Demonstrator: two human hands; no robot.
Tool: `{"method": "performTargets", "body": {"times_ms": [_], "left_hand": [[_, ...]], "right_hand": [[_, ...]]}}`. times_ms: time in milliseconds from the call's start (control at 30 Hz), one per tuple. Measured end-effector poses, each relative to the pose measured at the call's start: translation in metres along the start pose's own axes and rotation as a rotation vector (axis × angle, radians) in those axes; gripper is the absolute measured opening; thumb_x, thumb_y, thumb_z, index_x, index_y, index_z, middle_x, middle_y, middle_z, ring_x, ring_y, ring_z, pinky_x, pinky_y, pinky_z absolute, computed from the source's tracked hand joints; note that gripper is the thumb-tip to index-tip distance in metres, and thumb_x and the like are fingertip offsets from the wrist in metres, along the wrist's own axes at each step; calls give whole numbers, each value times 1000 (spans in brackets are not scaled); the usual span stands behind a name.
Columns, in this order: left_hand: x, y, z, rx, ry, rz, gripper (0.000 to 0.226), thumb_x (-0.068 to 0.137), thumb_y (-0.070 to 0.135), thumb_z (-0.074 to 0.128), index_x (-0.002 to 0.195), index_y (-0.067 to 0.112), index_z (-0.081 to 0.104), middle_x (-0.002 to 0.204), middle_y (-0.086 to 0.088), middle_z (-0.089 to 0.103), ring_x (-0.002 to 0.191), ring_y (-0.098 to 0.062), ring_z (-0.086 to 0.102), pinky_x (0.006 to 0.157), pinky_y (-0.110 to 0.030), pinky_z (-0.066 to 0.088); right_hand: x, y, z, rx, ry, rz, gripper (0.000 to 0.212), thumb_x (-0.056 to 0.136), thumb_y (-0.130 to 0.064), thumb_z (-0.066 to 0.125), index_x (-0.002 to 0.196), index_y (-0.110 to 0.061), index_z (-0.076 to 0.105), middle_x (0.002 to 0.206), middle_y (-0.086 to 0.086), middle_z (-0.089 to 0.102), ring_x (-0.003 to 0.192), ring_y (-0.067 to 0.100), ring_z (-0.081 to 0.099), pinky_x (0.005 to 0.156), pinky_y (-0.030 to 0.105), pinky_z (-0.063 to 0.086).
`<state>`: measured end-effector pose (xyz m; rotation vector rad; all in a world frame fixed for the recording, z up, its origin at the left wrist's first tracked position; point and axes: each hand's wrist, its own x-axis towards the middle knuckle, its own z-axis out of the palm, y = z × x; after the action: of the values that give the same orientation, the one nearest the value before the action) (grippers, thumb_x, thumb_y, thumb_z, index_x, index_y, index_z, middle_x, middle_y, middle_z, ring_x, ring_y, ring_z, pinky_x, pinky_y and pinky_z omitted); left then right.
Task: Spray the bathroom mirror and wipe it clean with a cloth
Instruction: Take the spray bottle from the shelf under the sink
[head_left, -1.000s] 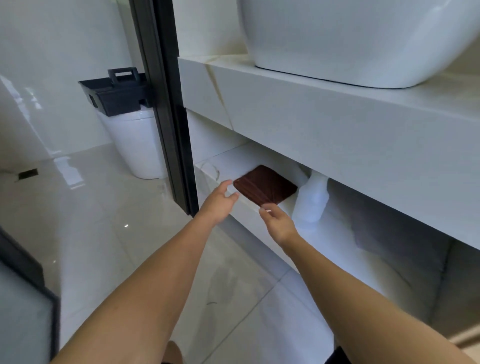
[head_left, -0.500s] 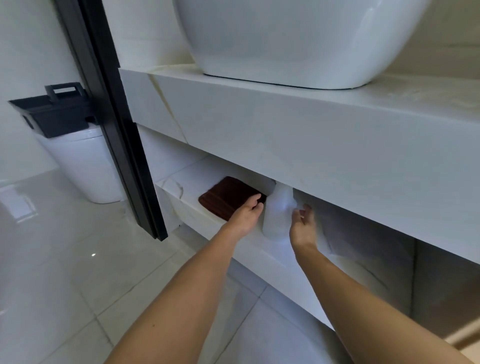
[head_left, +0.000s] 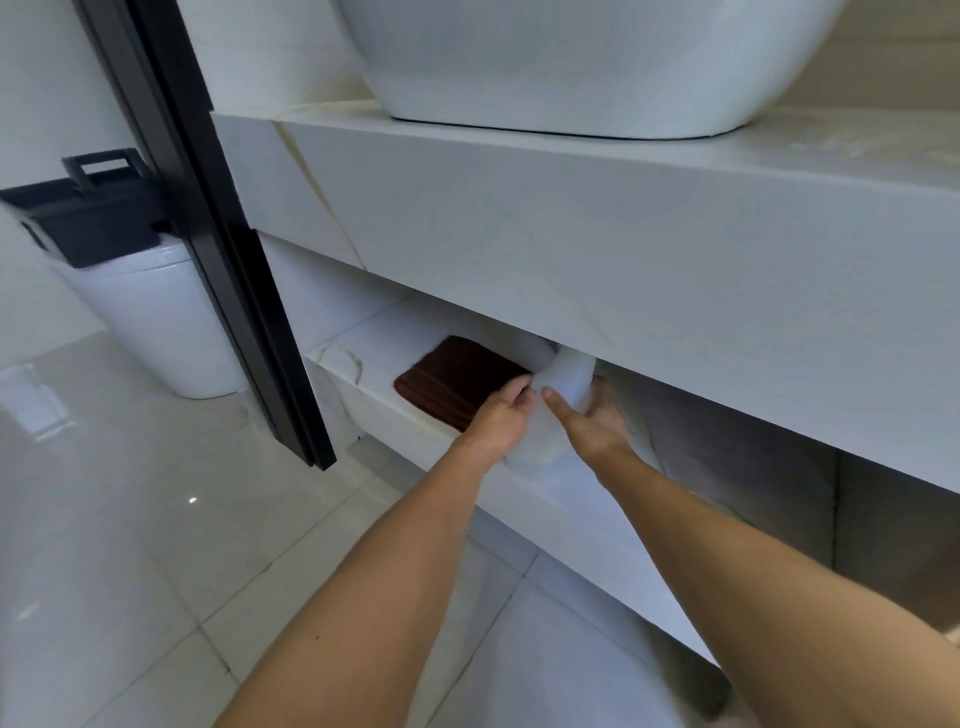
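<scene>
A folded dark brown cloth (head_left: 454, 376) lies on the low white shelf (head_left: 587, 499) under the counter. Just right of it stands a white spray bottle (head_left: 569, 376), its top hidden behind the counter's front edge. My right hand (head_left: 595, 423) grips the bottle, thumb across its front and fingers behind it. My left hand (head_left: 496, 418) lies over the cloth's right corner, its lightly bent fingertips against the bottle's left side. No mirror is in view.
A white basin (head_left: 571, 67) sits on the thick marble counter (head_left: 597, 249) above the shelf. A black door frame (head_left: 208, 234) stands to the left. Beyond it is a white toilet (head_left: 156, 322) carrying a black caddy (head_left: 88, 213). Glossy floor tiles (head_left: 156, 545) lie below.
Both hands moved in from the shelf's front edge to the bottle. My right hand closed round it, and my left hand slid across the cloth up against the bottle.
</scene>
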<state>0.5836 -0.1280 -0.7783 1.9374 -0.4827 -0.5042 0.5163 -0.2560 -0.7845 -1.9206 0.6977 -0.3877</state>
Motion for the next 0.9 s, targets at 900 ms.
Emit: {"method": "performTargets", "body": {"times_ms": [900], "left_hand": [[-193, -31, -238, 173, 317, -333, 40, 93, 46, 64, 129, 31, 58, 108, 0, 64, 93, -21, 66, 88, -43, 56]], "right_hand": [[-124, -132, 171, 385, -855, 149, 48, 90, -50, 65, 129, -25, 51, 117, 6, 65, 103, 27, 66, 76, 47, 61]]}}
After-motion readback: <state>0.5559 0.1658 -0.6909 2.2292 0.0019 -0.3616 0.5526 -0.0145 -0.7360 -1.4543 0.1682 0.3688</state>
